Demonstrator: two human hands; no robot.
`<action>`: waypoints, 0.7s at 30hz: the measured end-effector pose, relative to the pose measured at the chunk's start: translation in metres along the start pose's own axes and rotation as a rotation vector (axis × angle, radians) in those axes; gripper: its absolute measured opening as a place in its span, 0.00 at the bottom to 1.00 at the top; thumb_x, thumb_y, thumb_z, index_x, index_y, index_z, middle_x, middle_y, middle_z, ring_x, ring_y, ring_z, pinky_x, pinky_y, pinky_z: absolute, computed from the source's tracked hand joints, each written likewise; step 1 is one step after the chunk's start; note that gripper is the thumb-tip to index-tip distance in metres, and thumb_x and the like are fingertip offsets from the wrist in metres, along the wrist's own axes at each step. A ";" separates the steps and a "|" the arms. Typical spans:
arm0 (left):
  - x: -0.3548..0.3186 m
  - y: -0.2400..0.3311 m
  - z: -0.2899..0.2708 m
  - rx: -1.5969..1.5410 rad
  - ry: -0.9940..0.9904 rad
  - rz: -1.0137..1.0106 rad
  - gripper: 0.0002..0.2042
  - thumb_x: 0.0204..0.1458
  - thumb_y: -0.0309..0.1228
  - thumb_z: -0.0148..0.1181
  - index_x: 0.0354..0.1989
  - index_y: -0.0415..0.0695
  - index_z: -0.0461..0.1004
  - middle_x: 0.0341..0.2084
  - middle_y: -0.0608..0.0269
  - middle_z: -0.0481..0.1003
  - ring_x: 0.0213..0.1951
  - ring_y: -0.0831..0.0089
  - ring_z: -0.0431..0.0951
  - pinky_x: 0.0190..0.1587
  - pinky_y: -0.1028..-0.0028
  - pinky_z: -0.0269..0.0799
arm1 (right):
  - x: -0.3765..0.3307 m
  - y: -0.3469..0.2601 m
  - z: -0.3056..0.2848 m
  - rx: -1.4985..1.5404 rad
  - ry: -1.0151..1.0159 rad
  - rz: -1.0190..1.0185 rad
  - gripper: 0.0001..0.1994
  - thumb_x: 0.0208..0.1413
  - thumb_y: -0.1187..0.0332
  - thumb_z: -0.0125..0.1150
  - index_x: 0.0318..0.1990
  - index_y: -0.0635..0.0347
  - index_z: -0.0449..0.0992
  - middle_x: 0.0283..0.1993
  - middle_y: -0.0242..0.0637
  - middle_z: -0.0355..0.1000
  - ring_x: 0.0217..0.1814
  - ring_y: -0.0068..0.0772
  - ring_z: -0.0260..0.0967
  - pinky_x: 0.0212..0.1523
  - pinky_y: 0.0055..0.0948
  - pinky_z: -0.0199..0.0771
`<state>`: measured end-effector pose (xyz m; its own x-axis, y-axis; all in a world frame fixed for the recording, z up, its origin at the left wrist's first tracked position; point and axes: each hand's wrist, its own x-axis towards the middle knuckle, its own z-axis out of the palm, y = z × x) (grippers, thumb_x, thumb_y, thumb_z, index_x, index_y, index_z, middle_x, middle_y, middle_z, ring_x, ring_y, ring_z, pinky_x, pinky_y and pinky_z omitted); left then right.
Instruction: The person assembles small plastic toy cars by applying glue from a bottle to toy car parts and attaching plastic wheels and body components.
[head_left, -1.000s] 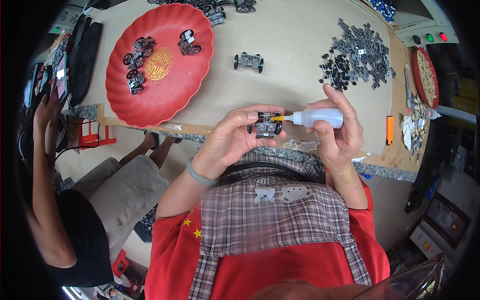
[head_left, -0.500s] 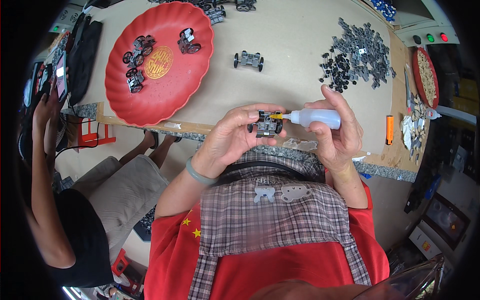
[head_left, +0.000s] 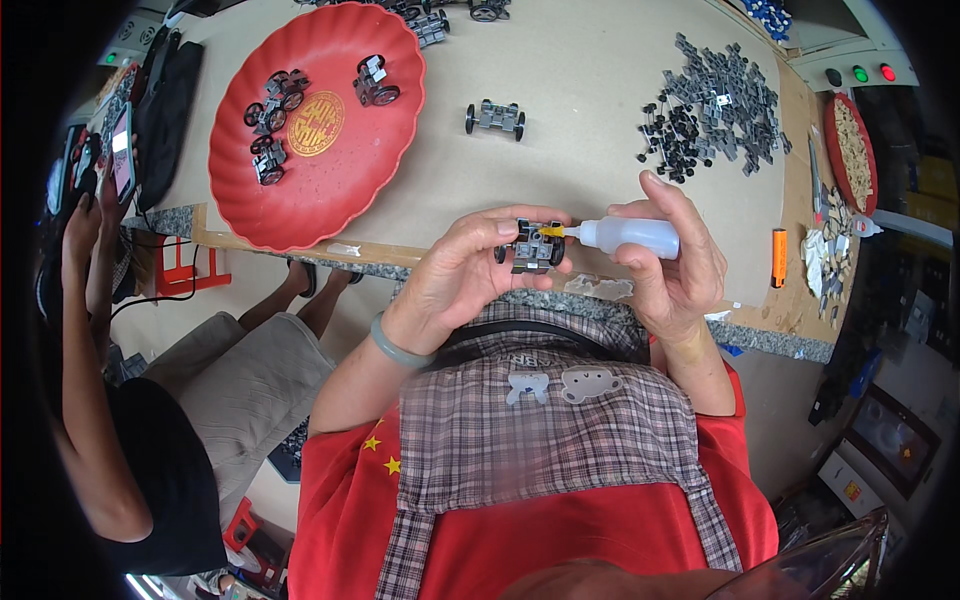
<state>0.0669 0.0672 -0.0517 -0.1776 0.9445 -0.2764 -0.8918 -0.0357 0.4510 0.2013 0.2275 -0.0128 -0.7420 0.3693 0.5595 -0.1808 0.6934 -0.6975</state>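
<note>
Near the table's front edge, my left hand [head_left: 463,265] grips a small grey toy car chassis [head_left: 531,254] with black wheels between thumb and fingers. My right hand [head_left: 680,265] is closed round a translucent squeeze bottle [head_left: 640,237], lying level and pointing left. The bottle's yellow nozzle [head_left: 553,231] is at the upper part of the chassis; whether it touches cannot be seen. Beyond my hands, another toy car chassis [head_left: 495,119] stands on the table.
A red scalloped tray [head_left: 345,200] at left holds several wheeled chassis. Piles of grey parts [head_left: 725,100] and black wheels [head_left: 672,140] lie at right, above an orange lighter [head_left: 779,258]. A red bowl [head_left: 868,195] sits at the right edge. Another person [head_left: 150,450] sits at left holding a phone [head_left: 122,150].
My hands and the bottle have stayed almost in place, with the nozzle at the chassis. The other person's hand near the phone has shifted slightly.
</note>
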 end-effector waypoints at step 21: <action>0.000 0.000 0.000 0.021 0.005 -0.007 0.27 0.55 0.37 0.50 0.56 0.24 0.63 0.40 0.40 0.73 0.43 0.56 0.77 0.40 0.67 0.78 | 0.000 0.004 -0.001 -0.023 0.016 -0.056 0.25 0.49 0.65 0.67 0.52 0.70 0.71 0.40 0.48 0.76 0.33 0.34 0.77 0.28 0.26 0.77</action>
<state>0.0669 0.0674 -0.0523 -0.1735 0.9431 -0.2835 -0.8842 -0.0224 0.4667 0.2011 0.2302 -0.0153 -0.7206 0.3391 0.6048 -0.2069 0.7273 -0.6543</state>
